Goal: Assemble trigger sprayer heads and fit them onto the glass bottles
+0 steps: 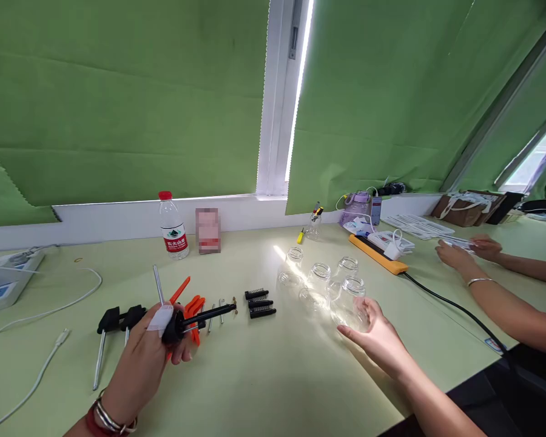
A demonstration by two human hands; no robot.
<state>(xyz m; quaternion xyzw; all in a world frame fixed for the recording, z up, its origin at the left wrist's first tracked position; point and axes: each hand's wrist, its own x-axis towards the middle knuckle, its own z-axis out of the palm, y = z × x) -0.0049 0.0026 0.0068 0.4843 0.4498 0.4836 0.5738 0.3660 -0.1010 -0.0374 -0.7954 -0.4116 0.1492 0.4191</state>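
My left hand (152, 346) is closed around a black tool-like part (200, 318), with a black rod pointing right and a thin metal bar sticking up. White tape covers part of that hand. Behind it lie orange plastic pieces (193, 308), partly hidden. My right hand (377, 340) grips the right side of a clear glass jar (348, 303), the thumb in front. Three more glass jars, including one at the left (293, 264), stand close behind it. Between the hands lie short black parts with springs (260, 303) and small metal pins (216, 312).
Black heads on metal bars (113, 321) and a white cable (40, 373) lie at left. At the back stand a water bottle (173, 227) and a pen jar (314, 224). An orange power strip (377, 254) is at right, near another person's hands (459, 255).
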